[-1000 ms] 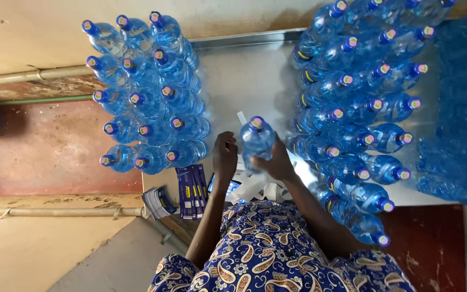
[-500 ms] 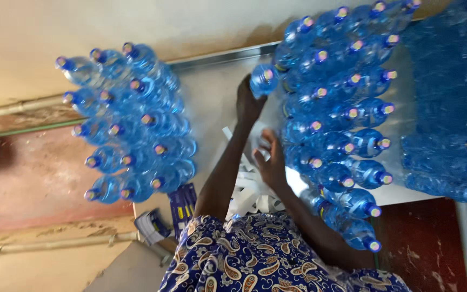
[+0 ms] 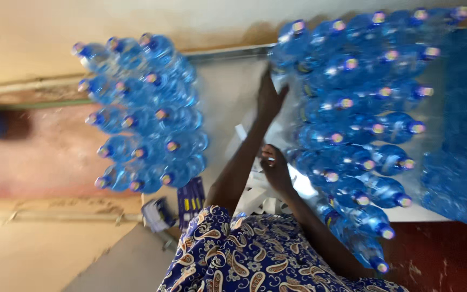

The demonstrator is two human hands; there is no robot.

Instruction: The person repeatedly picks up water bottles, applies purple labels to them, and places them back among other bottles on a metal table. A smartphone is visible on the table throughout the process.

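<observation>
Bottles (image 3: 347,103) already lie stacked in a big pile right of the white tabletop (image 3: 228,103); the left hand (image 3: 270,97) presses flat against its top-left bottle, right hand (image 3: 274,168) loosely curled beside paper strips (image 3: 255,189), seemingly empty.

Pale table (image 3: 228,103) bears two blue bottle stacks (image 3: 147,113)

Soft, even daylight falls on everything I see, with no hard shadows. The whole picture smears with motion blur: my left hand (image 3: 268,100) and right hand (image 3: 274,170) have fuzzy edges. The blue bottles (image 3: 352,124) glow, their caps glinting pale, and the far right blurs most.
</observation>
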